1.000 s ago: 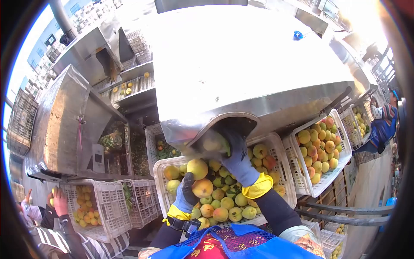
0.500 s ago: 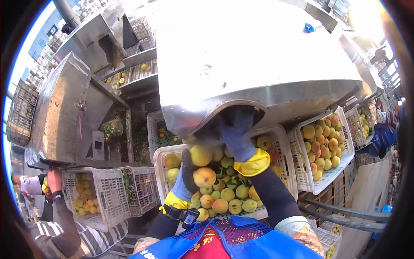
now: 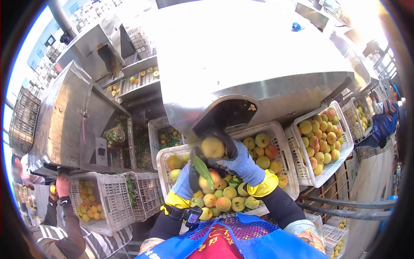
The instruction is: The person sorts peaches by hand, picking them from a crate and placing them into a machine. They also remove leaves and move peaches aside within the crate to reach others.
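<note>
Over a white crate (image 3: pixel 290 172) of peaches, my hands work close together in blue gloves with dark palms and yellow cuffs. My left hand (image 3: pixel 185 178) curls around the left side of a red-yellow peach (image 3: pixel 214 176), its fingers partly hidden. A long green leaf (image 3: pixel 202 169) lies across that peach, beside my left fingers. Just above, my right hand (image 3: pixel 242 162) has its dark fingers closed around the right side of a large yellow peach (image 3: pixel 212 147). Green-yellow peaches (image 3: pixel 224 203) fill the crate below both hands.
A metal machine (image 3: pixel 276 97) with a dark opening (image 3: pixel 228 113) stands right behind the crate. Peach crates sit to the right (image 3: pixel 317 181) and left (image 3: pixel 114 203). At far left, a co-worker's hands (image 3: pixel 63 185) hold a fruit. Metal rails (image 3: pixel 345 207) run at lower right.
My right hand has come out of the machine opening, down toward my left hand, and now grips a yellow peach. A green leaf now shows by my left hand.
</note>
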Tool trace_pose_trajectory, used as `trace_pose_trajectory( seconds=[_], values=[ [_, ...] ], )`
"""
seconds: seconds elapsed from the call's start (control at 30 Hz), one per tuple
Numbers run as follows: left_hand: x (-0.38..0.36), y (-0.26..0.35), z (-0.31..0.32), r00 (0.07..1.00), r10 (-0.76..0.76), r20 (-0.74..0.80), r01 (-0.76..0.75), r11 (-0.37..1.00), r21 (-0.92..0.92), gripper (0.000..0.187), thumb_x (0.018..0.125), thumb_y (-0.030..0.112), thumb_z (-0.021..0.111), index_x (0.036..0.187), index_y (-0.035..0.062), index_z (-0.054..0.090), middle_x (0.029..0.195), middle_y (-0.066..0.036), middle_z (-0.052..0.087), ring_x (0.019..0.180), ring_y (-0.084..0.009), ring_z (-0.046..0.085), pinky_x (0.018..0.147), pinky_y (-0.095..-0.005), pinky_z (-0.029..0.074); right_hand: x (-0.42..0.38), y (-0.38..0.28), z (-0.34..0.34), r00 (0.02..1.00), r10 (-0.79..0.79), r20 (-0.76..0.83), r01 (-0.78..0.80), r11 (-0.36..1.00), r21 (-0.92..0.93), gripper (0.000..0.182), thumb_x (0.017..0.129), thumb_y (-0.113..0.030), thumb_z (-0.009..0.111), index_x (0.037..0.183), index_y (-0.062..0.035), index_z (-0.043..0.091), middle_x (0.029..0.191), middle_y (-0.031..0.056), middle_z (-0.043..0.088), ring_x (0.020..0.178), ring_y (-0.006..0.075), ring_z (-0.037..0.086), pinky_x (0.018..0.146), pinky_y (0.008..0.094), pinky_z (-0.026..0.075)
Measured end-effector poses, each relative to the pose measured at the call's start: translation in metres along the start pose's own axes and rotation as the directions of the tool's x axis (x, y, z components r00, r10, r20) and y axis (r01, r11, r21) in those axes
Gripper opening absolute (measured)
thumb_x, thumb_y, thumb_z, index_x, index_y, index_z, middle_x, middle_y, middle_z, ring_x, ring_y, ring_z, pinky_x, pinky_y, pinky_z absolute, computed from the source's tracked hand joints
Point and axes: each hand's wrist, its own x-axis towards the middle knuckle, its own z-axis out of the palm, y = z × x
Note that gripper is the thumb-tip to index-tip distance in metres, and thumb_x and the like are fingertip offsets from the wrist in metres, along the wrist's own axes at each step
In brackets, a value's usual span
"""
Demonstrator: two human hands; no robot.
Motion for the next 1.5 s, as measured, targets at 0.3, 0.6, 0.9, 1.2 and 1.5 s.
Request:
trace_pose_trajectory(
  seconds=[0.3,0.6,0.9,1.2,1.5],
  values=[
    [0.018,-0.030,0.022,0.994,0.050,-0.102,-0.056,0.997,-0.059,0.054,0.080,0.021,0.081,0.126,0.0054,0.058,0.113,-0.012,0.067,0.101,-0.0248,0.066,0.087,-0.0369,0.052,-0.001,0.002,0.018,0.961,-0.134,-0.243,0.014,0.898,-0.439,0.083,0.077,-0.036,0.084,0.144,-0.0020,0.049,0.125,0.0228,0.062,0.109,0.0433,0.061,0.095,0.0480,0.050],
    [0.025,-0.022,0.038,0.964,-0.259,-0.065,0.146,0.715,-0.684,0.054,0.089,0.015,0.076,0.135,0.0019,0.050,0.128,-0.012,0.064,0.114,-0.0244,0.063,0.101,-0.0388,0.050,0.075,0.080,0.007,0.874,-0.426,-0.234,0.027,0.523,-0.852,0.067,0.079,-0.036,0.080,0.131,-0.0003,0.058,0.115,0.0224,0.062,0.104,0.0442,0.060,0.098,0.0535,0.045],
    [0.002,0.022,0.008,0.996,0.043,-0.082,-0.064,0.962,-0.264,0.057,0.104,0.041,0.049,0.149,0.0079,0.043,0.143,-0.013,0.054,0.132,-0.0284,0.051,0.118,-0.0453,0.031,-0.003,-0.020,0.004,0.943,-0.274,0.189,0.333,0.759,-0.560,0.077,0.080,-0.034,0.081,0.145,-0.0059,0.048,0.128,0.0215,0.062,0.118,0.0401,0.059,0.098,0.0521,0.046],
    [0.007,0.046,-0.007,0.949,-0.315,0.015,0.189,0.531,-0.826,0.073,0.103,0.061,0.043,0.151,0.0054,0.043,0.144,-0.018,0.053,0.129,-0.0324,0.054,0.110,-0.0520,0.042,0.000,-0.013,0.019,0.969,-0.051,-0.242,-0.040,0.933,-0.357,0.092,0.073,-0.046,0.087,0.142,0.0006,0.047,0.125,0.0236,0.062,0.113,0.0429,0.060,0.099,0.0522,0.046],
    [-0.007,-0.046,0.008,0.935,-0.229,-0.269,0.271,0.954,0.131,0.043,0.098,0.015,0.059,0.139,0.0008,0.056,0.125,-0.014,0.068,0.113,-0.0271,0.065,0.102,-0.0337,0.050,0.079,0.093,0.013,0.817,-0.567,-0.102,-0.001,0.177,-0.984,0.073,0.082,-0.043,0.079,0.135,0.0006,0.054,0.119,0.0243,0.061,0.108,0.0435,0.060,0.098,0.0549,0.046]
  ],
)
